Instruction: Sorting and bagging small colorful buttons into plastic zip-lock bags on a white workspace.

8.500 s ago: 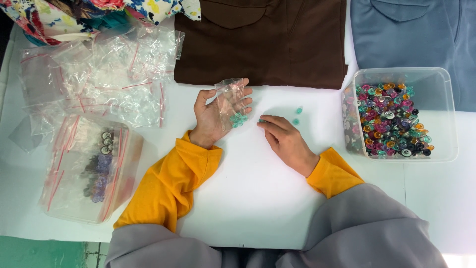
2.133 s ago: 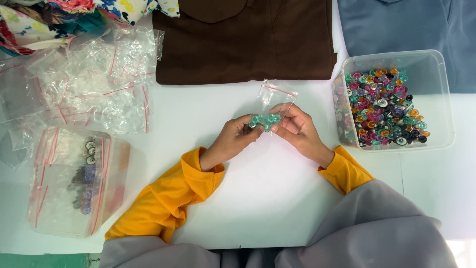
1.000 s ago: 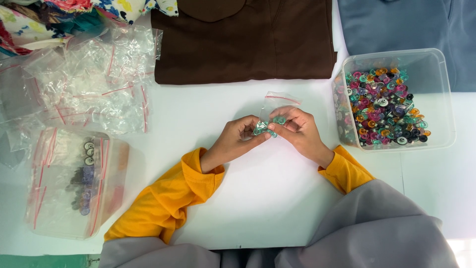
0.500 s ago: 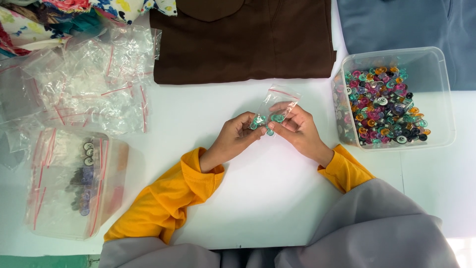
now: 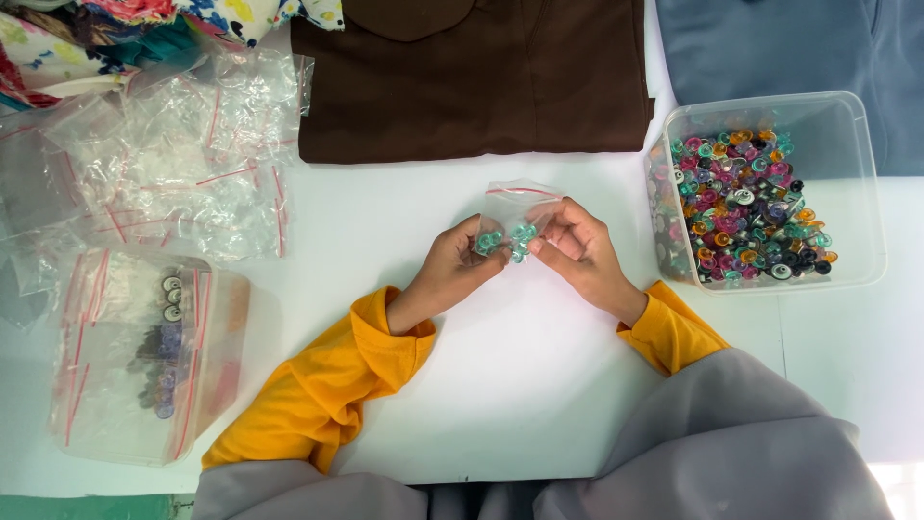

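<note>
At the middle of the white table (image 5: 539, 385), seen from the head camera, the left hand (image 5: 452, 270) and the right hand (image 5: 576, 252) meet, fingers pinched closed on one small clear zip bag (image 5: 520, 207) with a red seal line. A cluster of teal buttons (image 5: 508, 241) sits at the bag's lower edge, right between the fingertips, just above the table.

My judgement of the risk: if the seal is not fully pressed, or the pinch slackens, the buttons could slide out and scatter over the table, since the bag hangs by finger grip alone.

Counting: one small bag held; about three or four teal buttons in it, too small to count surely. One clear plastic tub (image 5: 857, 125) to the right holds many mixed coloured buttons, too many to count. One larger zip bag (image 5: 135, 356) of filled packets lies at the left, with a loose heap of empty bags (image 5: 183, 164) above it. One brown garment (image 5: 472, 87) and one blue garment (image 5: 789, 48) lie at the far edge.
</note>
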